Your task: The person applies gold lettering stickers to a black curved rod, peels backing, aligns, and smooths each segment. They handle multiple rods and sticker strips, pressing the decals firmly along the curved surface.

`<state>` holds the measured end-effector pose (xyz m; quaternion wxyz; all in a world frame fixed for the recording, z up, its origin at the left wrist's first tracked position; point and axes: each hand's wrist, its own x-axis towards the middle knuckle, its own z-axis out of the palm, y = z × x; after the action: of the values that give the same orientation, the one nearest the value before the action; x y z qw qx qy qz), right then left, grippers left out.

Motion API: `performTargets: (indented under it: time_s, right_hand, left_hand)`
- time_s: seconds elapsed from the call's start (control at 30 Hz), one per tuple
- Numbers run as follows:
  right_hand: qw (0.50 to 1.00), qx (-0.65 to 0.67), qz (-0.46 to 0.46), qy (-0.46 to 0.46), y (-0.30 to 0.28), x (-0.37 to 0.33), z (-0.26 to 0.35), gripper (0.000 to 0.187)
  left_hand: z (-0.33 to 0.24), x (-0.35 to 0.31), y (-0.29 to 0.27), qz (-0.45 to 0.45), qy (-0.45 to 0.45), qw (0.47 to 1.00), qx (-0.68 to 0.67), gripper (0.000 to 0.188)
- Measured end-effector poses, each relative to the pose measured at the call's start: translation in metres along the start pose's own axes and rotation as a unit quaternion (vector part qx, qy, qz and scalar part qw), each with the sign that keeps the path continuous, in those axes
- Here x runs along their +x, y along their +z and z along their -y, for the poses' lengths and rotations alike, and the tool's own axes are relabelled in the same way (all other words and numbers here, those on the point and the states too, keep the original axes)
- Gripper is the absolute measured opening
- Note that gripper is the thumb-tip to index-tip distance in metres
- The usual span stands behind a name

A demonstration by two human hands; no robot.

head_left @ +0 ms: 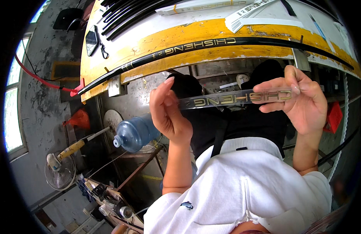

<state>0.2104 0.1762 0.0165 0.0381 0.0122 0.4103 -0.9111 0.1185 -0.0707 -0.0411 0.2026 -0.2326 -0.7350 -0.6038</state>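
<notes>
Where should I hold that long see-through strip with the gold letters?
Probably by its two ends, one hand coming from each side. The clear strip is long, thin and flat, so a light pinch should suit it, and its gold letters run along the face. The left hand is at one end, the right hand at the other.

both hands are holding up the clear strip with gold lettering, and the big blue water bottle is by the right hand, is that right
Not quite: the big blue water bottle is by the left hand, not the right hand, as the head view shows. Both hands do hold up the clear strip with gold lettering.
</notes>
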Motion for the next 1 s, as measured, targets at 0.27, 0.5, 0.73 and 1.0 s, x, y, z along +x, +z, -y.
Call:
performTargets:
  time_s: [0.27,0.5,0.73,1.0]
  right_hand:
    - [1.0,0.018,0.015,0.001,0.004,0.006,0.005,0.021]
    - [1.0,-0.021,0.016,0.0,0.006,0.012,0.003,0.018]
    - [0.975,-0.173,-0.122,-0.067,0.005,0.003,-0.003,0.018]
    - [0.929,-0.296,-0.198,-0.097,0.004,0.005,-0.009,0.025]
  left_hand:
    - [0.006,-0.001,-0.026,0.031,-0.042,0.976,0.213,0.02]
    - [0.008,-0.004,-0.036,0.086,-0.034,0.985,0.142,0.019]
    - [-0.015,0.004,-0.039,0.084,-0.175,0.969,-0.152,0.009]
    - [-0.025,0.018,-0.041,0.108,-0.126,0.982,-0.095,0.009]
